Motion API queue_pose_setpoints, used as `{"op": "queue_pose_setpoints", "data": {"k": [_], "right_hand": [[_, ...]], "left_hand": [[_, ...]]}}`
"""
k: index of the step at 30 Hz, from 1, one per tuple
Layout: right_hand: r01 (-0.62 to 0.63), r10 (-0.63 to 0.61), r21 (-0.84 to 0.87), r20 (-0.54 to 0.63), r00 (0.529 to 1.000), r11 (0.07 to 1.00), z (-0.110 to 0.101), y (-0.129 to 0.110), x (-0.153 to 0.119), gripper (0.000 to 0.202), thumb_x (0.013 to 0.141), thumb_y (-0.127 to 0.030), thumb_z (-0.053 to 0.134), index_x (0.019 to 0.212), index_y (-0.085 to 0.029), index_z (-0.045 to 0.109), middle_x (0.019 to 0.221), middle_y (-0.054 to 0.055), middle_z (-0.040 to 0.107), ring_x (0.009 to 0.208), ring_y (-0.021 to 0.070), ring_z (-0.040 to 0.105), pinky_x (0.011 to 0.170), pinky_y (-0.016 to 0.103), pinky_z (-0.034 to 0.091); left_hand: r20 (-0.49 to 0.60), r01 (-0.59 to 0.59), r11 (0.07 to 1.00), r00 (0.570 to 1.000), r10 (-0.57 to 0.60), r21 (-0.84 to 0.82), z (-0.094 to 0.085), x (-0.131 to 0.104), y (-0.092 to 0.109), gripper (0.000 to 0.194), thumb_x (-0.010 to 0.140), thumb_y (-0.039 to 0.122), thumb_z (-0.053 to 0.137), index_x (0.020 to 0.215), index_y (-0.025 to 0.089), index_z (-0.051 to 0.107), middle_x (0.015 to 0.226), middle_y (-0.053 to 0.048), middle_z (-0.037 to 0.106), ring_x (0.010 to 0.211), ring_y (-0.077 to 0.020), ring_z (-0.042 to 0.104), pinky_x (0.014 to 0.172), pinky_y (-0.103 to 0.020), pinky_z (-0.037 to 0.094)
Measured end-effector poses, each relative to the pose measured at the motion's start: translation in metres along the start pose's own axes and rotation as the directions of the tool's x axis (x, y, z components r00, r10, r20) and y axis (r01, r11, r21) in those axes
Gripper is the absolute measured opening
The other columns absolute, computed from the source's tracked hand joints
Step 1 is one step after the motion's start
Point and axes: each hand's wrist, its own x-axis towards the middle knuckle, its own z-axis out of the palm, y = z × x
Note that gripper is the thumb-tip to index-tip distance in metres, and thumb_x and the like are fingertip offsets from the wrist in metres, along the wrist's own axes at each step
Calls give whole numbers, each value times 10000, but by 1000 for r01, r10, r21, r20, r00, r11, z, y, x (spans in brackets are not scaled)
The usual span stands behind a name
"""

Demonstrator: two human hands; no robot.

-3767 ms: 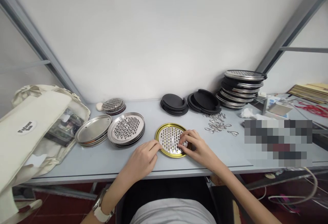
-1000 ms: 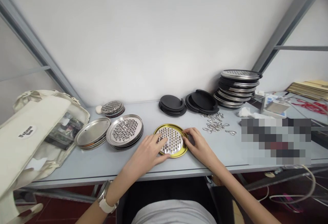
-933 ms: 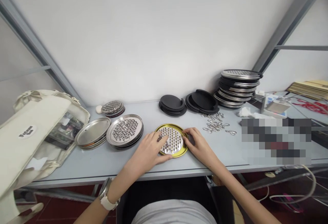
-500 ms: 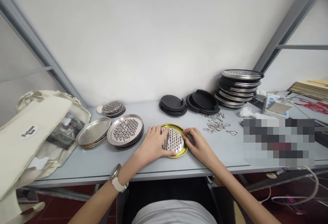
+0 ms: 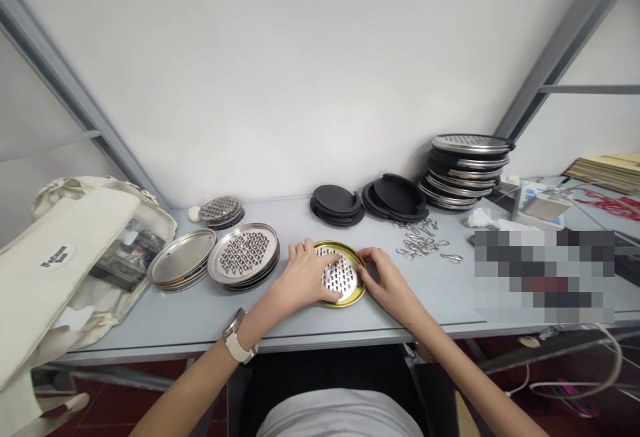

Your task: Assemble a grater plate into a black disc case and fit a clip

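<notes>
A round perforated metal grater disc lies inside a yellow round tray near the table's front edge. My left hand is on the left side of both, its thumb and forefinger spread over the disc and pressing at its edge. The other fingers reach over the tray's left rim. My right hand holds the tray's right rim with its fingertips. To the left stands a stack of round grater plates, and beside it a stack of plain metal plates.
Small grater discs lie at the back left, near a cream bag. Black round holders, metal clips and a tall plate stack stand behind and right. A blurred patch covers the right side.
The fingers of my left hand have shifted slightly on the disc, and my left wrist has turned a little and moved right. My right hand has stayed at the tray's rim.
</notes>
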Motion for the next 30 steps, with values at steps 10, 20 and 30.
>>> {"op": "queue_pose_setpoints", "data": {"k": [10,20,30], "right_hand": [[8,-8,20,8,1000,1000,-1,-1,0,170,906,-227,426,1067,-214,478,1023,75,575,981,228,544,879,419,450],[-67,67,-34,-16,998,997,7,2,0,287,889,-160,380,1138,-191,520,988,86,523,897,218,578,816,403,500],[-28,28,-16,-21,999,999,7,6,2,363,846,-113,398,1158,-188,570,900,57,500,791,191,572,766,368,518]], "left_hand": [[31,36,999,999,-36,9,-5,2,7,648,627,522,745,1224,319,598,960,-90,453,935,-322,483,877,-470,370],[-23,114,985,993,-118,-133,12,-9,14,679,672,607,698,1280,342,551,1003,-82,425,971,-310,468,909,-487,371],[-16,73,980,997,-77,-183,14,-6,10,643,712,585,681,1288,336,544,1032,-71,391,971,-284,483,924,-473,392]]}}
